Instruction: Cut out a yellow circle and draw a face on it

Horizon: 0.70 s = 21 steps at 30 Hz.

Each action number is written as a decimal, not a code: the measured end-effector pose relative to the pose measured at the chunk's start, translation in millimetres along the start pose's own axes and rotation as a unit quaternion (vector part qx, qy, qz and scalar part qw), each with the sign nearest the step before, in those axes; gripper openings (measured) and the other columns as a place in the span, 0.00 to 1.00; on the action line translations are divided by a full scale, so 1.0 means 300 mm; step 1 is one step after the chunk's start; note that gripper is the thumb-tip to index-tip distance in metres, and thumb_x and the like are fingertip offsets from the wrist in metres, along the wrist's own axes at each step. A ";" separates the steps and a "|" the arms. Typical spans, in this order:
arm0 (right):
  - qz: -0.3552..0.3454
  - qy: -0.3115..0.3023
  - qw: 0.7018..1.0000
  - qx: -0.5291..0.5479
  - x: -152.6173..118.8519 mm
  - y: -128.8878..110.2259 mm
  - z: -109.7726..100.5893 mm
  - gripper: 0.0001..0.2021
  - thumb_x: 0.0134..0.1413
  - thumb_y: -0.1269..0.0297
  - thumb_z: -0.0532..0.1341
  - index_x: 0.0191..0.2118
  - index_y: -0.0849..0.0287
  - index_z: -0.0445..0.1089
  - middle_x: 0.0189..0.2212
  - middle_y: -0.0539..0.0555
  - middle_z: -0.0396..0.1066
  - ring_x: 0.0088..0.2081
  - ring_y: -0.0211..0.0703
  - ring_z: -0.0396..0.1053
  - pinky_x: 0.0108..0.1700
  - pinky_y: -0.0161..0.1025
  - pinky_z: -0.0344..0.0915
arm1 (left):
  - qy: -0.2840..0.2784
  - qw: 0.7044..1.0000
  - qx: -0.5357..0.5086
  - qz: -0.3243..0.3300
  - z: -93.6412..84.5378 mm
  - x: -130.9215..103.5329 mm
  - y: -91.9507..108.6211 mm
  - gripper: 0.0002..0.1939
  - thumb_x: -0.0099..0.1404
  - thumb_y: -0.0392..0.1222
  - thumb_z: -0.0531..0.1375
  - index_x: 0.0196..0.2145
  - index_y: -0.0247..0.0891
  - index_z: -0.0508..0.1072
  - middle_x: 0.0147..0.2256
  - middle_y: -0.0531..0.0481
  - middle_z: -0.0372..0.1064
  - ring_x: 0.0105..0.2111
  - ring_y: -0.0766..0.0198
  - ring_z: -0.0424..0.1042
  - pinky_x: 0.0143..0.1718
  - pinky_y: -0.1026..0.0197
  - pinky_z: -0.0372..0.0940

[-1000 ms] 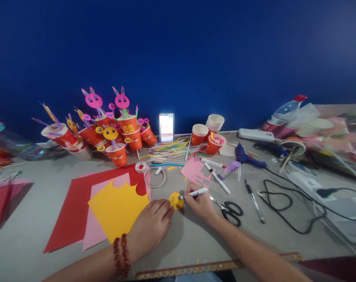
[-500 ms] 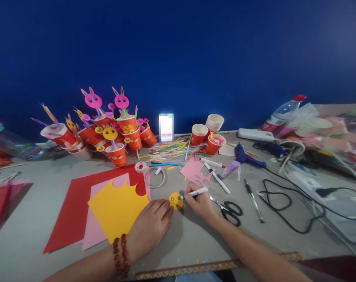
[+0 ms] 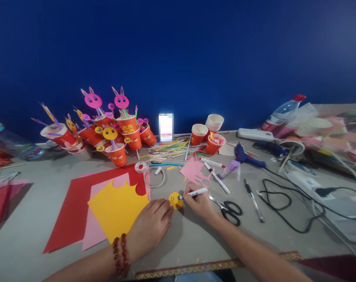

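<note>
Right hand (image 3: 199,203), fingers gripping a white marker (image 3: 199,191), apparently adds a mark beside the ring on the yellow disc (image 3: 175,205), flat on the worktop (image 3: 195,244) against the left hand's (image 3: 148,225) loosely open fingers.

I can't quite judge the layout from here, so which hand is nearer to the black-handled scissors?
The right hand, just left of the scissors, holding a marker. The left hand is farther left, at the yellow circle's edge.
</note>
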State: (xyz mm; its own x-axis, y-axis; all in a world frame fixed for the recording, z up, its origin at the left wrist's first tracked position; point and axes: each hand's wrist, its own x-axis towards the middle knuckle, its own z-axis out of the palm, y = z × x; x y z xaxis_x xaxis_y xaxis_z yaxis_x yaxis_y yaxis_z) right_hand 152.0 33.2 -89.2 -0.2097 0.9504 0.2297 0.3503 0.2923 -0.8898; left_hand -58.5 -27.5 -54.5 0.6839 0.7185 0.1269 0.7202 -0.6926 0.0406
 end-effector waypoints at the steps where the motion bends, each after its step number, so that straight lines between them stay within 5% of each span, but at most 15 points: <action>1: 0.000 -0.004 1.000 0.000 0.000 0.001 0.000 0.08 0.50 0.71 0.55 0.23 0.56 0.58 0.19 0.45 0.55 0.23 0.36 0.53 0.25 0.35 0.48 | 0.000 1.000 -0.001 0.000 0.000 -0.001 0.001 0.16 0.67 0.39 0.59 0.52 0.33 0.68 0.51 0.41 0.69 0.52 0.52 0.67 0.53 0.50 0.63; 21: 0.006 0.005 1.000 0.009 0.000 -0.014 -0.004 0.08 0.49 0.70 0.55 0.22 0.56 0.58 0.18 0.44 0.55 0.22 0.36 0.52 0.25 0.34 0.48 | 0.002 1.000 -0.008 -0.003 -0.006 0.003 0.001 0.16 0.68 0.38 0.58 0.52 0.34 0.68 0.51 0.41 0.68 0.52 0.52 0.67 0.54 0.50 0.63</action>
State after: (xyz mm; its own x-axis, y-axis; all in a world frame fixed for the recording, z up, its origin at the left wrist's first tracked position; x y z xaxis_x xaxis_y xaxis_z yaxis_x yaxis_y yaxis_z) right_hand 151.5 32.0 -85.1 -0.1971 0.9548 0.2227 0.3366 0.2792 -0.8993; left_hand -58.1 -27.1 -52.5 0.6795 0.7220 0.1303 0.7220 -0.6896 0.0564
